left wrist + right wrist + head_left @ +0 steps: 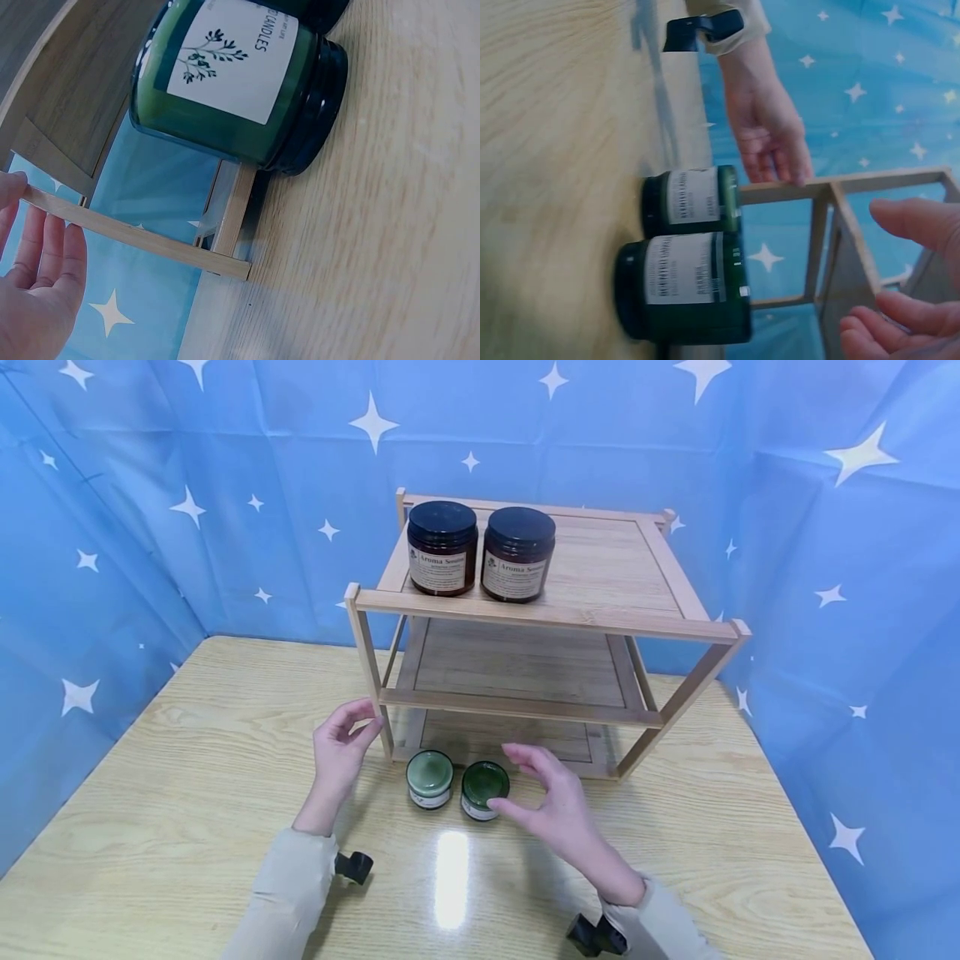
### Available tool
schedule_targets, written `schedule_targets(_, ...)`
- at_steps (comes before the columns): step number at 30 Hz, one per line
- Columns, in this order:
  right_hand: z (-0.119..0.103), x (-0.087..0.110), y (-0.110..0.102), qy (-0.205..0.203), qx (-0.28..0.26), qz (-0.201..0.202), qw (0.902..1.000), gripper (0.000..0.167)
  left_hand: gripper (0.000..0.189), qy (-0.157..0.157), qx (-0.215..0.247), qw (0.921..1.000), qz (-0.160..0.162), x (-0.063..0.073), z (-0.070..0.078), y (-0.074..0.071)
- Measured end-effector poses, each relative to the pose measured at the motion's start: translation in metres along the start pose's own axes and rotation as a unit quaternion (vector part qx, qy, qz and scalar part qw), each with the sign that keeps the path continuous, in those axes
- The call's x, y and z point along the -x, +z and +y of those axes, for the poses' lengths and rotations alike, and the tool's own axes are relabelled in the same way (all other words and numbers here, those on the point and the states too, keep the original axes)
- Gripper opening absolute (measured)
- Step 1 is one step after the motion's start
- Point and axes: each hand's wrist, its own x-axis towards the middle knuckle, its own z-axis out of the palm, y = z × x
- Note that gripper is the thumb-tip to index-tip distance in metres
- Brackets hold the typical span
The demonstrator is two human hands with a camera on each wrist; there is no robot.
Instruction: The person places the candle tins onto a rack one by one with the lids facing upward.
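Near the wooden rack's front left foot, my left hand [341, 743] holds the rack's front left post [135, 234] between thumb and fingers. Two small green glass candle jars with white labels stand side by side in front of the rack, dark lid ends down on the table. The left candle jar [430, 777] is closer to my left hand. Beside the right candle jar [480, 800], my right hand [551, 802] is held with thumb and fingers spread apart, nothing between them; its thumb overlaps the jar's edge in the head view.
The wooden rack [525, 717] has three levels. On its top shelf, two large dark jars with black lids, a left one [442, 548] and a right one [517, 555], stand toward the left. A blue star-patterned cloth [300, 468] hangs behind the table [187, 777].
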Motion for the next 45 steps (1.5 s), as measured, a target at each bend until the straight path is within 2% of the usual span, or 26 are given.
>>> schedule_targets(6,0.008,0.002,0.008,0.04,0.001,-0.007,0.9992,0.062,0.04,-0.001,-0.005,1.0,0.0,0.0,0.0,0.0)
schedule_targets(18,0.029,0.003,0.022,0.053,0.01,-0.013,0.9985,0.068,0.044,-0.004,0.006,1.0,0.004,0.001,0.0,0.001)
schedule_targets(32,0.038,0.006,0.032,0.126,0.017,-0.041,0.991,0.077,0.045,-0.005,0.005,1.0,0.003,0.001,0.001,0.001)
schedule_targets(38,0.043,0.007,0.036,0.121,0.016,-0.044,0.9916,0.076,0.046,-0.006,0.01,0.9999,0.003,0.001,0.001,0.002)
schedule_targets(45,0.047,0.007,0.04,0.126,0.046,-0.045,0.9899,0.075,0.046,-0.005,0.009,0.9999,0.004,0.001,0.001,0.001)
